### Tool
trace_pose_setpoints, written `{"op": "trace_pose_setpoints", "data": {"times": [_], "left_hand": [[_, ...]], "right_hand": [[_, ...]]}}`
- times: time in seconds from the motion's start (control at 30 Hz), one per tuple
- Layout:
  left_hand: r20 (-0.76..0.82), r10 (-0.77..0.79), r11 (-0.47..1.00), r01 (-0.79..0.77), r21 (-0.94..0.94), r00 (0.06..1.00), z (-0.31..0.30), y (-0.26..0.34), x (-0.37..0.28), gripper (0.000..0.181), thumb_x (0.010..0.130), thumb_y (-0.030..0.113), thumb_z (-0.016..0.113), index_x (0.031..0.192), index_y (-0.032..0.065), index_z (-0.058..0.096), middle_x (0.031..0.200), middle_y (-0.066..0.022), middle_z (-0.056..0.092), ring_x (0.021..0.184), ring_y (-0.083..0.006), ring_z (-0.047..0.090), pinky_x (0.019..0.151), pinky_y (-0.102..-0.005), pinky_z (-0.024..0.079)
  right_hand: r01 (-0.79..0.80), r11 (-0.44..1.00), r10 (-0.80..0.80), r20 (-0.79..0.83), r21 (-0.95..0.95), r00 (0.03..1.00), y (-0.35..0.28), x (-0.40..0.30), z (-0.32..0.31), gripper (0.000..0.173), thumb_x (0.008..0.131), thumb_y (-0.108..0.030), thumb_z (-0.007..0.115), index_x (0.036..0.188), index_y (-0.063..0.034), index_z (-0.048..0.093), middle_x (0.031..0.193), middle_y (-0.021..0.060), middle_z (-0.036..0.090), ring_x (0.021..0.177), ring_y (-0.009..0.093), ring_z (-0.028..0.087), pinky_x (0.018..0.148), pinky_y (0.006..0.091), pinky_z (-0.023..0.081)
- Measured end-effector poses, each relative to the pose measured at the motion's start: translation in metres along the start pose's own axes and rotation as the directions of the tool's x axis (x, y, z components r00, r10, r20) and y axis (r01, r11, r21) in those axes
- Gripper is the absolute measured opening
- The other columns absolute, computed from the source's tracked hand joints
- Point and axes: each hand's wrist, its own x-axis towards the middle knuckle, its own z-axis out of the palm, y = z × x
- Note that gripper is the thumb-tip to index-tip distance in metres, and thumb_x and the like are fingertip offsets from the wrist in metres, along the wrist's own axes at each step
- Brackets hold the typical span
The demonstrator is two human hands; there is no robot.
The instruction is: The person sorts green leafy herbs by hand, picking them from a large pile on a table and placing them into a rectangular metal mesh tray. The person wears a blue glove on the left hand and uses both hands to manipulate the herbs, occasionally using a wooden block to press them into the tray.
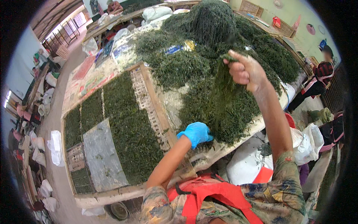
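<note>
My right hand is bare and raised over the table, gripping a hanging bunch of dark green seaweed strands. Below it spreads a loose seaweed heap. My left hand, in a blue glove, is at the near left edge of that heap; its fingertips are partly hidden, so whether it holds any strands is unclear. To its left lies a wooden frame with a slatted base, largely covered by flat beds of seaweed. A grey rectangular sheet rests among these beds.
A tall seaweed mound rises at the table's far side. White sacks stand by the near right edge. A person in a checked top works at the right, another person far back. Bags and boards line the left wall.
</note>
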Motion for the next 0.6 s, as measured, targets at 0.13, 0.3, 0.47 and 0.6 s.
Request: {"op": "trace_pose_setpoints", "data": {"times": [0.13, 0.3, 0.47, 0.6], "left_hand": [[-0.407, -0.086, 0.995, 0.102, 0.017, 0.909, -0.057, 0.021, -0.027, 0.049, 0.084, 0.052, 0.062, 0.119, 0.0179, 0.067, 0.095, -0.0128, 0.071, 0.082, -0.034, 0.068, 0.077, -0.0437, 0.053], [-0.365, -0.037, 0.406, -0.319, -0.856, 0.93, -0.099, 0.034, -0.034, 0.066, 0.089, 0.063, 0.054, 0.115, 0.0051, 0.069, 0.085, -0.009, 0.073, 0.081, -0.0225, 0.069, 0.079, -0.0387, 0.052], [-0.26, 0.036, -0.124, -0.254, -0.959, 0.965, -0.089, 0.033, 0.01, 0.091, 0.083, 0.081, 0.035, 0.133, 0.0058, 0.047, 0.122, -0.0123, 0.061, 0.105, -0.0215, 0.063, 0.09, -0.038, 0.05], [-0.194, 0.219, -0.571, -0.036, -0.82, 0.956, -0.089, 0.052, 0.007, 0.085, 0.088, 0.073, 0.041, 0.133, 0.0024, 0.052, 0.121, -0.0129, 0.062, 0.103, -0.0278, 0.063, 0.092, -0.041, 0.052]], "right_hand": [[-0.074, 0.997, 0.072, -0.099, -0.021, 0.992, 0.031, 0.003, -0.013, 0.027, 0.097, -0.031, 0.058, 0.088, -0.005, 0.058, 0.051, -0.0078, 0.04, 0.036, 0.002, 0.031, 0.031, 0.0202, 0.02], [-0.096, 0.993, 0.107, -0.216, 0.063, 0.97, 0.05, -0.004, -0.011, 0.029, 0.095, -0.032, 0.062, 0.088, -0.0041, 0.06, 0.051, -0.0055, 0.042, 0.036, 0.003, 0.031, 0.032, 0.0207, 0.02], [-0.146, 0.988, 0.149, -0.098, 0.04, 0.984, 0.072, -0.024, 0.002, 0.031, 0.095, -0.026, 0.062, 0.076, -0.0102, 0.043, 0.054, -0.0007, 0.048, 0.038, 0.006, 0.038, 0.03, 0.022, 0.025], [-0.243, 0.968, 0.246, -0.041, 0.059, 0.968, 0.104, -0.044, 0.004, 0.025, 0.097, -0.027, 0.058, 0.08, -0.0137, 0.045, 0.053, -0.0029, 0.044, 0.037, 0.006, 0.036, 0.032, 0.0211, 0.024]]}}
